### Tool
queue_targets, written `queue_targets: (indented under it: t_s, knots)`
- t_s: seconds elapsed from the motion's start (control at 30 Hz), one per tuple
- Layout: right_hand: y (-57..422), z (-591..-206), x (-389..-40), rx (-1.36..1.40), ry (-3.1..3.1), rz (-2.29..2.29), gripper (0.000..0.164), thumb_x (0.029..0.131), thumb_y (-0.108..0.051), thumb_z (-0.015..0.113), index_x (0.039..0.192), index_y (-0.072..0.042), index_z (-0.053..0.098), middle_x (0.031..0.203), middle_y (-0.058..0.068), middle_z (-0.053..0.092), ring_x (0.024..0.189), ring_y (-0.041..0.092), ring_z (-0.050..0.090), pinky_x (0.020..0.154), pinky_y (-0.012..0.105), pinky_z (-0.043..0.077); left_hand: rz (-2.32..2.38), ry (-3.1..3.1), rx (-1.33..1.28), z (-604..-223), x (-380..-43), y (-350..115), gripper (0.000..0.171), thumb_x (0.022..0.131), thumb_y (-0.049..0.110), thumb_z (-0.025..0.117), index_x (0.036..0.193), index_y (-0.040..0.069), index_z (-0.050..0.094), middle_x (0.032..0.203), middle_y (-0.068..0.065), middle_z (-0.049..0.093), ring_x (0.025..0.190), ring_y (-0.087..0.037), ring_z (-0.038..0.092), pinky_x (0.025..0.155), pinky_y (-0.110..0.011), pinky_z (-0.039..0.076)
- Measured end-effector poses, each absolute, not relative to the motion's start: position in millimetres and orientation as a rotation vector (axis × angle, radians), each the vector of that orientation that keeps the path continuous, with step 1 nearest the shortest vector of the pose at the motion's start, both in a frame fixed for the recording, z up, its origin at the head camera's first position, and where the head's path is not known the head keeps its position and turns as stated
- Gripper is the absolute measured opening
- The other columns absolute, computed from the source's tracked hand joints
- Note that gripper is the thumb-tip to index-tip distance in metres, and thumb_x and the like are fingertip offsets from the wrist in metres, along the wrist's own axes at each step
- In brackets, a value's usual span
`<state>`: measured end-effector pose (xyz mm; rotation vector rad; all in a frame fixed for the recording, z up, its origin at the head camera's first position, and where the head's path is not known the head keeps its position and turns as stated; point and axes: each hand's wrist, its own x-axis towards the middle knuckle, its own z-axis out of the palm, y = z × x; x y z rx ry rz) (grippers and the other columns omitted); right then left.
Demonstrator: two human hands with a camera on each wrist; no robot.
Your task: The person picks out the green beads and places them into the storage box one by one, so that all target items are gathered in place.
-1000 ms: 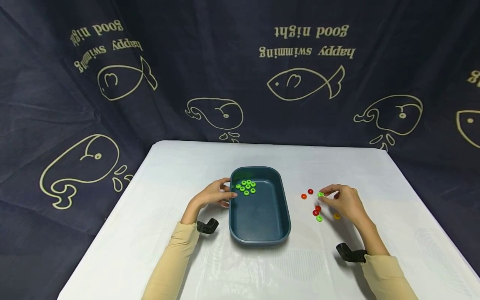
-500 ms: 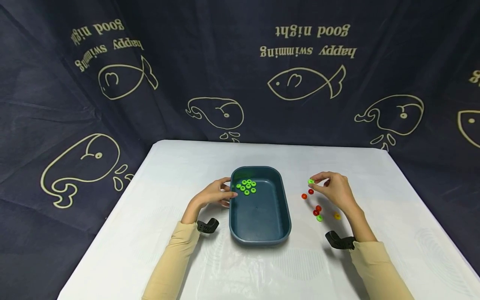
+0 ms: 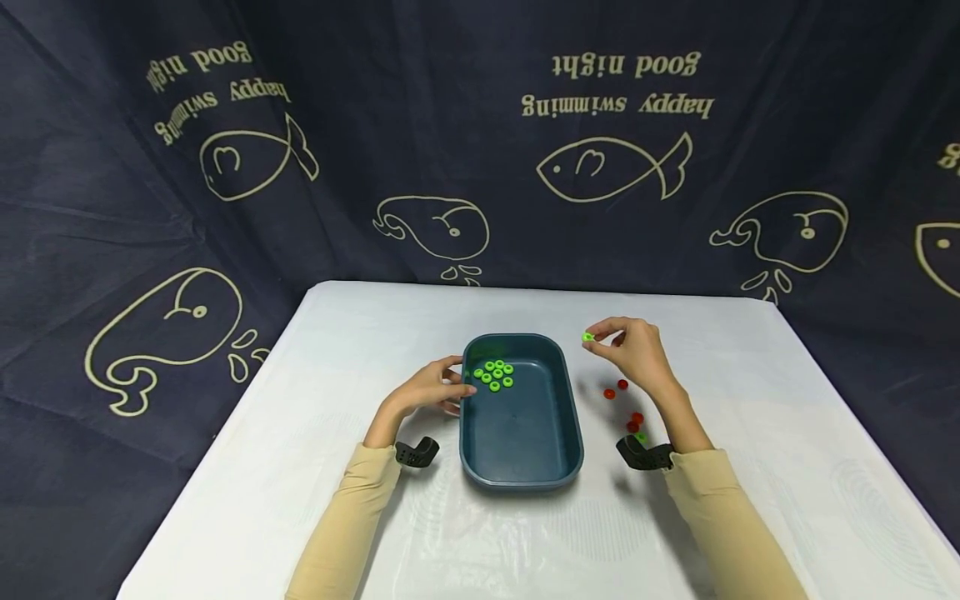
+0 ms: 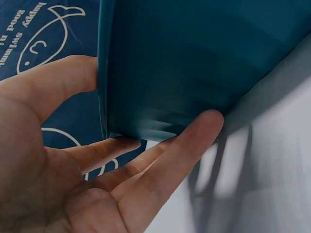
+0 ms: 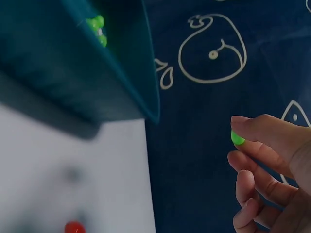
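Note:
A dark teal rectangular bin [image 3: 521, 437] stands on the table, with several small green rings [image 3: 498, 374] grouped at its far left corner. My left hand [image 3: 429, 387] holds its left side, thumb over the rim and the other fingers along the outer wall [image 4: 165, 87]. Up in the air, just right of the bin's far right corner, my right hand [image 3: 634, 348] pinches one green ring [image 5: 237, 138] between thumb and index finger. Below that hand lie red rings [image 3: 622, 384], an orange-red ring [image 3: 609, 394] and a green ring [image 3: 642, 437], the last partly hidden by the wrist camera.
A white cloth [image 3: 360, 333] covers the table. Behind it hangs a dark blue curtain [image 3: 480, 100] with fish and whale drawings. Black wrist cameras [image 3: 417, 452] sit on both forearms.
My right hand has lifted the green ring and carried it left and away from me, toward the bin. A yellow ring is now hidden behind the right arm. The left hand stays put.

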<state>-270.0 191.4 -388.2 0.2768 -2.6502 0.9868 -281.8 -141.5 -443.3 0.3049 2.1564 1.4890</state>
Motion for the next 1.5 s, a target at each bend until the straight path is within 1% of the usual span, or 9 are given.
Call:
queue_targets:
  t_s: [0.1,0.17,0.63,1.0,1.17,1.27,1.37,1.43,1.5]
  knots:
    - [182.3,-383.4,-273.2,0.290,-2.644,0.998,0.017,0.078,-0.019,0.077,0.091,-0.009,0.074,0.084,0.011,0.072,0.065,0.019,0.054,0.054,0.021,0.044,1.489,2.144,0.317,-440.1,-280.1,-141.0,0.077,0.087,0.017,0.066,0.147,0.000,0.022,0.119,-0.026,0.051,0.089,-0.036,0.068,0.075,-0.040,0.062]
    - [177.0,-381.2,-275.4,0.308,-2.635,1.009,0.017,0.078,-0.019,0.077,0.091,-0.008,0.074,0.084,0.011,0.072,0.066,0.020,0.055,0.054,0.022,0.044,1.489,2.145,0.316,-439.9,-279.8,-140.8,0.077,0.086,0.017,0.066,0.147,0.000,0.022,0.119,-0.026,0.051,0.089,-0.036,0.068,0.075,-0.040,0.062]
    - [140.6,-383.0,-289.5,0.438,-2.613,1.100,0.018,0.078,-0.017,0.077,0.092,-0.007,0.074,0.085,0.012,0.072,0.068,0.024,0.062,0.058,0.025,0.050,1.488,2.165,0.314,-446.9,-284.6,-141.5,0.076,0.085,0.018,0.068,0.147,0.003,0.027,0.119,-0.025,0.051,0.078,-0.023,0.069,0.071,-0.037,0.062]
    - [116.9,-387.6,-298.4,0.458,-2.630,1.140,0.016,0.078,-0.016,0.076,0.091,-0.006,0.074,0.085,0.013,0.072,0.071,0.028,0.064,0.061,0.031,0.054,1.496,2.167,0.323,-448.3,-286.1,-140.9,0.073,0.085,0.017,0.068,0.145,0.004,0.029,0.117,-0.024,0.052,0.082,-0.025,0.070,0.071,-0.037,0.062]
    - [105.1,-397.0,-303.1,0.460,-2.690,1.222,0.015,0.079,-0.012,0.075,0.090,-0.003,0.073,0.080,0.014,0.071,0.067,0.028,0.066,0.052,0.024,0.054,1.499,2.164,0.321,-447.7,-286.0,-141.1,0.073,0.085,0.016,0.068,0.146,0.004,0.029,0.117,-0.024,0.053,0.083,-0.025,0.070,0.071,-0.037,0.062]
    - [100.0,-403.7,-304.1,0.471,-2.731,1.242,0.014,0.079,-0.010,0.075,0.089,-0.002,0.073,0.078,0.014,0.070,0.061,0.022,0.064,0.047,0.022,0.051,1.500,2.162,0.314,-447.1,-285.5,-140.7,0.073,0.085,0.016,0.068,0.145,0.004,0.029,0.117,-0.024,0.052,0.085,-0.027,0.069,0.071,-0.037,0.062]
    - [96.0,-409.8,-304.9,0.472,-2.774,1.223,0.013,0.079,-0.009,0.075,0.089,-0.002,0.073,0.077,0.013,0.070,0.057,0.014,0.060,0.046,0.021,0.050,1.497,2.163,0.307,-446.5,-284.9,-140.6,0.073,0.085,0.016,0.068,0.145,0.004,0.029,0.117,-0.024,0.052,0.087,-0.029,0.069,0.072,-0.037,0.062]
    - [93.8,-413.0,-305.7,0.468,-2.794,1.221,0.013,0.078,-0.009,0.075,0.089,-0.002,0.073,0.077,0.013,0.070,0.055,0.015,0.060,0.046,0.021,0.050,1.494,2.165,0.304,-446.1,-284.7,-140.7,0.073,0.085,0.016,0.068,0.145,0.004,0.029,0.117,-0.023,0.053,0.088,-0.030,0.069,0.072,-0.037,0.062]
    - [91.8,-415.9,-306.7,0.463,-2.813,1.229,0.013,0.078,-0.008,0.075,0.089,-0.002,0.072,0.078,0.014,0.070,0.055,0.020,0.062,0.045,0.021,0.051,1.492,2.168,0.303,-445.9,-284.6,-140.9,0.073,0.085,0.016,0.068,0.145,0.004,0.030,0.116,-0.023,0.052,0.088,-0.031,0.069,0.071,-0.037,0.062]
